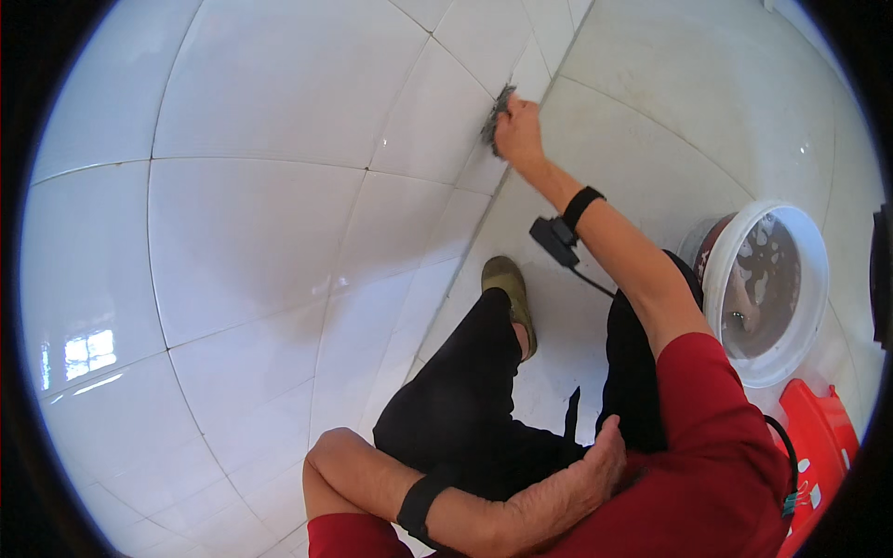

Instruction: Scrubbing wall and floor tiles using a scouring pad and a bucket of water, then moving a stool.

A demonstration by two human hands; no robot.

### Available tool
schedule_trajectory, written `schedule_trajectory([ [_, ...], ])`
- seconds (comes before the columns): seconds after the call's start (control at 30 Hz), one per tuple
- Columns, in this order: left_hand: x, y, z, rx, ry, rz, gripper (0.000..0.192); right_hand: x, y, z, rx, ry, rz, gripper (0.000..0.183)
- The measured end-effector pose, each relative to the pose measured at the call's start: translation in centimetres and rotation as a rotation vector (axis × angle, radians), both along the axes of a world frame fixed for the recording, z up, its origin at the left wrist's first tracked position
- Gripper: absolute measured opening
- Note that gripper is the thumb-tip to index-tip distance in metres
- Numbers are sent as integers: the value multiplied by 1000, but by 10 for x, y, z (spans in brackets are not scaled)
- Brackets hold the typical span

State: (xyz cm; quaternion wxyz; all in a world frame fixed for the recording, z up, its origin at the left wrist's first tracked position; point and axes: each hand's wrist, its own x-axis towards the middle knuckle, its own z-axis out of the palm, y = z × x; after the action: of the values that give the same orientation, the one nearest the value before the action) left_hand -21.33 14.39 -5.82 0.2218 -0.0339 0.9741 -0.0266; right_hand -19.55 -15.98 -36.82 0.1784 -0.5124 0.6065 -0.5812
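Observation:
My right hand [520,130] is closed on a dark grey scouring pad [497,122], pressed against the white wall tiles [279,230] low down, near where the wall meets the floor. The pad looks fibrous, and part of it is hidden behind my fingers. My left hand [596,464] rests across my lap, against my red shirt and black trousers, with nothing seen in it; its fingers lie together and are partly hidden. A black band with a small box is strapped on my right forearm, another black band on my left.
A white plastic bucket [715,293] of murky, foamy water stands on the pale tiled floor [649,167] beside my right knee. Behind it is a red plastic object [816,432] with openings. A cable runs from the box on my right forearm.

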Motion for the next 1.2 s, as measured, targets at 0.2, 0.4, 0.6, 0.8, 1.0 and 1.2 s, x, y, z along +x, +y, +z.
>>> schedule_trajectory([
  [0.2, 4, -9, 13, 6, -26, 21, 45, -20, -19, -17, 434, 23, 310, 19],
  [0.4, 10, -11, 10, 33, 9, 54, 44, -9, 15, -25, 137, -15, 149, 14],
  [0.6, 13, -10, 15, 26, 33, 95, 44, -29, -2, -21, 306, 63, 214, 21],
  [0.8, 18, -14, 11, 84, 81, 79, 42, -23, -15, -28, 208, 75, 163, 19],
  [1.0, 26, -11, 4, 41, 64, 189, 39, -26, -18, -26, 226, 131, 216, 22],
  [1.2, 20, -31, 0, 290, 56, 209, 40, -45, -26, -31, 236, 146, 195, 17],
])
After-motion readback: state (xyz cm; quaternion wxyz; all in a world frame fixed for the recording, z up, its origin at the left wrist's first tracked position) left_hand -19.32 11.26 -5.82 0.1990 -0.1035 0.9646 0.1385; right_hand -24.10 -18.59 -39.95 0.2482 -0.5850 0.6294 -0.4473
